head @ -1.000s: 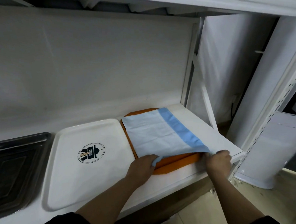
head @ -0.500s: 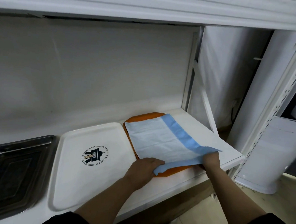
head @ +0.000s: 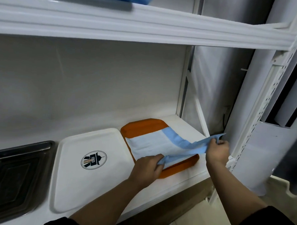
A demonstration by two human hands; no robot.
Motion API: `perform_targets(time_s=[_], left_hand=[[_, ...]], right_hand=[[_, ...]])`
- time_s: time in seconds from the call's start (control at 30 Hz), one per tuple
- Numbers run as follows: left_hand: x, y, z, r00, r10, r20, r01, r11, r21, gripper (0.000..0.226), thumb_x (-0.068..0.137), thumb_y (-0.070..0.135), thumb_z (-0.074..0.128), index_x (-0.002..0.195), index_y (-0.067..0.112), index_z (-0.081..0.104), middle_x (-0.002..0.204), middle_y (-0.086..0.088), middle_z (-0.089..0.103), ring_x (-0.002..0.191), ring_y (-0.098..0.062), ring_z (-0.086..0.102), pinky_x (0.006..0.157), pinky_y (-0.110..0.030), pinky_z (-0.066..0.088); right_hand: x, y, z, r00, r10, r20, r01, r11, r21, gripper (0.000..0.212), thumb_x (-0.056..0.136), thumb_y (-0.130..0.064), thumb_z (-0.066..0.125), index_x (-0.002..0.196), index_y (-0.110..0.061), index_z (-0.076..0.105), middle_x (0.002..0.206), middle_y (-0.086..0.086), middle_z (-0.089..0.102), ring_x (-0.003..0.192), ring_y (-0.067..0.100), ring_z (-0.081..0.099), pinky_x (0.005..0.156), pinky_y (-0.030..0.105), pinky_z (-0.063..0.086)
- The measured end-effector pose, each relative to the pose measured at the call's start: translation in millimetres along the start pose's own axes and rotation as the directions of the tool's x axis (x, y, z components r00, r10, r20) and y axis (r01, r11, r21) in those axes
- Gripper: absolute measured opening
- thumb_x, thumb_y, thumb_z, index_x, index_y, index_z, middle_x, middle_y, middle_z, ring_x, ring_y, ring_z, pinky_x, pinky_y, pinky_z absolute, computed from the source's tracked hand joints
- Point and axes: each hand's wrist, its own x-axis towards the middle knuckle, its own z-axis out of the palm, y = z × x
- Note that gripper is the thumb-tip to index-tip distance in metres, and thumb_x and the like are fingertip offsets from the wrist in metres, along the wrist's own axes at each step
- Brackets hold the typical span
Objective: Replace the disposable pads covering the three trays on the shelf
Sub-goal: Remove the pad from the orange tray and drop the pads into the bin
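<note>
A: Where's the pad (head: 153, 143) now?

B: On the orange tray (head: 143, 126), far right of the shelf (head: 183, 124); the back half lies flat, the front edge is up in your hands.

A: My grip?

B: Your left hand (head: 146, 169) pinches the near left corner; your right hand (head: 217, 151) is closed on the blue-banded corner, lifted off to the right.

A: Which way does it go?

B: Its long edge runs between your hands, so I'd draw it toward you. The white tray (head: 89, 178) and steel tray (head: 15, 170) sit bare.

Both forearms are bare, with black sleeves (head: 272, 222) pushed up near the elbows.
</note>
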Motion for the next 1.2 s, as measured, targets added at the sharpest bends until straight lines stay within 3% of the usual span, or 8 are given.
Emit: perform_targets(time_s=[0.2, 0.4, 0.47, 0.6, 0.77, 0.87, 1.03, 1.2], left_hand=[[12, 11, -12, 0.966, -0.251, -0.058, 0.242, 0.961, -0.13, 0.027, 0.097, 0.031, 0.048, 0.098, 0.008, 0.063, 0.079, -0.005, 0.062, 0.069, -0.007, 0.058, 0.059, -0.008, 0.039], [33, -19, -28, 0.913, -0.405, 0.045, 0.406, 0.896, -0.178, 0.031, 0.098, 0.036, 0.047, 0.085, 0.011, 0.059, 0.07, -0.001, 0.056, 0.07, -0.012, 0.054, 0.056, -0.017, 0.036], [43, -33, -31, 0.896, -0.439, 0.059, 0.441, 0.874, -0.203, 0.034, 0.097, 0.037, 0.048, 0.079, 0.01, 0.056, 0.067, -0.002, 0.054, 0.066, -0.015, 0.054, 0.059, -0.026, 0.038], [61, -54, -33, 0.852, -0.521, 0.049, 0.506, 0.798, -0.326, 0.032, 0.096, 0.037, 0.051, 0.092, 0.007, 0.061, 0.087, -0.014, 0.065, 0.082, -0.026, 0.062, 0.076, -0.044, 0.052], [69, -69, -32, 0.774, -0.595, 0.217, 0.596, 0.567, -0.569, 0.034, 0.097, 0.027, 0.048, 0.127, 0.012, 0.056, 0.114, -0.005, 0.065, 0.102, -0.022, 0.062, 0.084, -0.034, 0.053], [65, -80, -28, 0.748, -0.58, 0.321, 0.635, 0.489, -0.598, 0.021, 0.096, 0.019, 0.048, 0.116, 0.022, 0.055, 0.1, 0.004, 0.065, 0.09, -0.013, 0.062, 0.072, -0.026, 0.053], [56, -112, -6, 0.704, -0.662, 0.259, 0.702, 0.591, -0.397, 0.051, 0.074, 0.014, 0.066, 0.122, 0.004, 0.054, 0.097, -0.012, 0.064, 0.079, -0.023, 0.06, 0.068, -0.032, 0.051], [53, -126, 9, 0.671, -0.732, 0.12, 0.741, 0.656, -0.142, 0.044, 0.082, 0.018, 0.064, 0.123, 0.018, 0.047, 0.103, -0.004, 0.067, 0.097, -0.023, 0.063, 0.077, -0.028, 0.045]], right_hand=[[-1, -29, 2, 1.0, 0.014, 0.012, -0.016, 0.993, 0.119, 0.021, 0.09, -0.031, 0.047, 0.088, -0.01, 0.048, 0.087, 0.01, 0.054, 0.084, 0.031, 0.053, 0.075, 0.038, 0.041], [6, -46, 21, 0.976, 0.079, 0.203, -0.089, 0.995, 0.038, 0.03, 0.091, -0.032, 0.049, 0.104, -0.005, 0.055, 0.1, 0.016, 0.058, 0.089, 0.033, 0.059, 0.084, 0.04, 0.049], [14, -50, 31, 0.956, 0.11, 0.273, -0.135, 0.988, 0.076, 0.031, 0.09, -0.03, 0.051, 0.099, 0.0, 0.056, 0.094, 0.019, 0.063, 0.075, 0.031, 0.061, 0.068, 0.035, 0.051], [22, -61, 54, 0.92, 0.165, 0.355, -0.236, 0.957, 0.167, 0.019, 0.092, -0.02, 0.051, 0.077, -0.008, 0.051, 0.073, 0.013, 0.066, 0.047, 0.019, 0.061, 0.046, 0.024, 0.047], [31, -64, 82, 0.912, 0.117, 0.394, -0.214, 0.953, 0.213, 0.015, 0.092, -0.016, 0.044, 0.079, -0.009, 0.049, 0.049, 0.005, 0.064, 0.032, 0.013, 0.056, 0.034, 0.015, 0.042], [38, -55, 102, 0.911, 0.102, 0.4, -0.191, 0.963, 0.188, 0.014, 0.09, -0.019, 0.045, 0.081, -0.01, 0.051, 0.044, 0.0, 0.063, 0.042, 0.017, 0.061, 0.049, 0.022, 0.051], [52, -29, 138, 0.904, 0.041, 0.426, -0.083, 0.993, 0.08, 0.022, 0.087, -0.019, 0.044, 0.076, -0.008, 0.06, 0.05, 0.0, 0.067, 0.068, 0.027, 0.067, 0.077, 0.035, 0.05], [54, -6, 161, 0.904, -0.012, 0.428, 0.033, 0.999, -0.041, 0.032, 0.094, -0.019, 0.046, 0.097, 0.005, 0.066, 0.101, 0.025, 0.067, 0.101, 0.038, 0.061, 0.083, 0.034, 0.043]])
